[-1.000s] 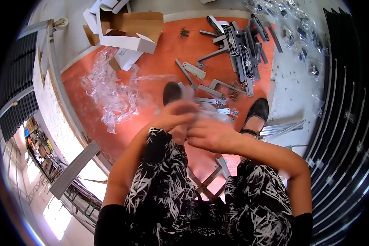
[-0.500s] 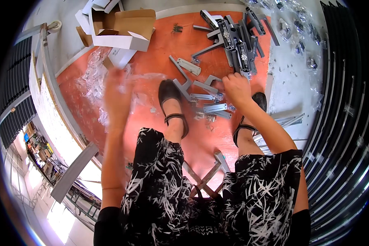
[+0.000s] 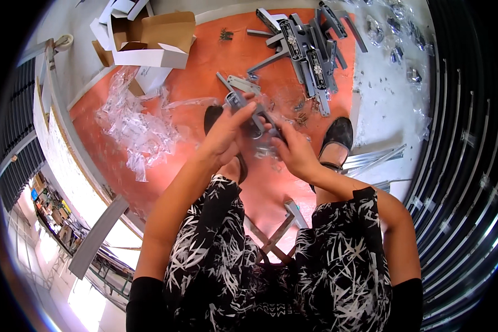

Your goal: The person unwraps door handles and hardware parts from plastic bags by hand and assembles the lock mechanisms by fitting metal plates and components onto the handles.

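My left hand [image 3: 227, 134] is closed around the upper end of a grey metal handle [image 3: 239, 101], above the floor between my feet. My right hand [image 3: 296, 154] grips the dark lower part of the same piece, or of a second one against it; blur hides which. Below the hands lie small bright metal pieces and clear plastic, partly covered by my fingers. Just beyond them a pale grey plate [image 3: 243, 84] rests on the orange floor sheet. Farther right is a heap of grey handles with long plates [image 3: 317, 69].
An open white cardboard box [image 3: 174, 58] stands at the far left, with crumpled clear plastic [image 3: 135, 124] nearer. Bagged parts [image 3: 395, 54] lie at the far right. Long dark bars [image 3: 459, 182] line the right side. My shoes [image 3: 339, 134] flank the work spot.
My left hand has come in from the left to the middle. My right hand has moved left and nearer from among the loose parts, and both hands now hold grey metal.
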A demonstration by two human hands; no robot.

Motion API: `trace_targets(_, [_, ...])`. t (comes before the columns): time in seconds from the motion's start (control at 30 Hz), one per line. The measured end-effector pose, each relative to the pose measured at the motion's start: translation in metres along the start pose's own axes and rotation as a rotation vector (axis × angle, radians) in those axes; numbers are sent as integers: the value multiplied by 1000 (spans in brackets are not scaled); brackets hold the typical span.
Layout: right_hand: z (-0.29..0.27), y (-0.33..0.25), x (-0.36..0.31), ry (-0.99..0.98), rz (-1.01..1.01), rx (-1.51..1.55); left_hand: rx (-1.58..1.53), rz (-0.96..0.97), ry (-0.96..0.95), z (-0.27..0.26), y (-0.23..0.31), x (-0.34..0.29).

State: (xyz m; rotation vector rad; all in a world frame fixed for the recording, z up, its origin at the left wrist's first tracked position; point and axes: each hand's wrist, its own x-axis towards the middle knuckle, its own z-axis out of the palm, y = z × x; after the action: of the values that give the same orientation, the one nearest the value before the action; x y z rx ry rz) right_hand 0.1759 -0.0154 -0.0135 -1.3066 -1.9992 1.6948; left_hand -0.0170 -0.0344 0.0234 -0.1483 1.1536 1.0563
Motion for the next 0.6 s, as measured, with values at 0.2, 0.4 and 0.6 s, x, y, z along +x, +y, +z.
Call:
trace_targets(0.2, [17,10,4,-104,-8,263,-316,-118,-139,6,-8,2])
trace_targets(0.4, [-8,1,21,-206,69,319,164,-72,-114,14,5,2])
trace_targets(0.6, [-39,-7,28,-529,304,92,366,-142,-145,-3,2,-10])
